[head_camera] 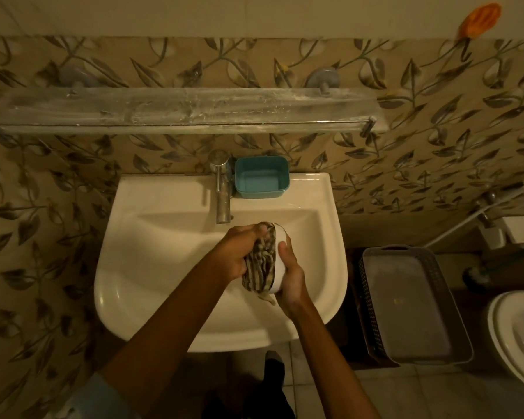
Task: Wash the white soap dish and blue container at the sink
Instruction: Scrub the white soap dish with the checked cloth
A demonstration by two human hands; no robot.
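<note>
View: head camera, looking down at a wall-mounted sink [152, 267] in a tiled bathroom.
Left hand [239, 252]: clenched around a striped cloth [262, 264], pressing it against the open face of the white soap dish [280, 261]. The forearm enters from the 7 o'clock edge of the frame.
Right hand [292, 275]: grasping the white soap dish from its outer side, thumb laid along the rim, fingers hidden behind the dish. The forearm enters from 5 o'clock.
White soap dish: held tilted on edge over the basin, right of basin centre, between the two hands. Most of its inner face is covered by the cloth.
Striped cloth: bunched, brown and cream bands, one end hanging below the dish.
Blue container [262, 176]: upright and open on the sink's rear ledge, at 12 o'clock from the hands, just beside the tap [221, 189] on its right side. Interior appears empty.
Tap: chrome, centred on the rear ledge, spout ending just above the hands. Water flow cannot be determined.
Glass shelf [179, 110]: mounted on the wall above the sink, streaked with white residue.
Grey basket [412, 303]: on the floor at 3 o'clock from the sink, well apart from the hands.
Orange item [481, 21]: fixed to the wall at 1 o'clock, top right corner.
Toilet [515, 334]: partly in frame at the right edge.
</note>
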